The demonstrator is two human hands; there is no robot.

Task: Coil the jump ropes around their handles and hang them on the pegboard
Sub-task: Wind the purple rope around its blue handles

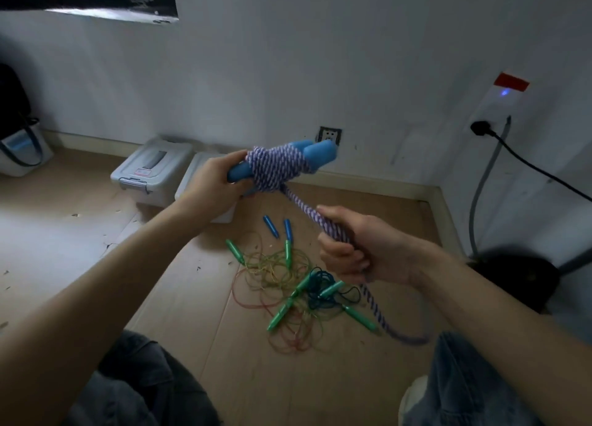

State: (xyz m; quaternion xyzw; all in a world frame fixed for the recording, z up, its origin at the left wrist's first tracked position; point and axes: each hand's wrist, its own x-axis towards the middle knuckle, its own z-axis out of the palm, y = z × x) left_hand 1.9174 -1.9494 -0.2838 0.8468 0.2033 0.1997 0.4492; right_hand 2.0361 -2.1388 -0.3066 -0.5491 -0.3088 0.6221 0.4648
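Note:
My left hand grips the near ends of two blue foam handles held side by side in the air. A purple-and-white braided rope is wound around them in several turns. From the coil the rope runs down into my right hand, which holds it in a fist. The loose tail hangs below that hand and curls near the floor. On the floor lies a tangle of thin jump ropes with green and blue handles. No pegboard is in view.
Two pale lidded storage boxes stand against the wall behind my left hand. A bag sits at far left. At right, a black cable runs from a wall socket, above a dark round object. My knees fill the bottom corners.

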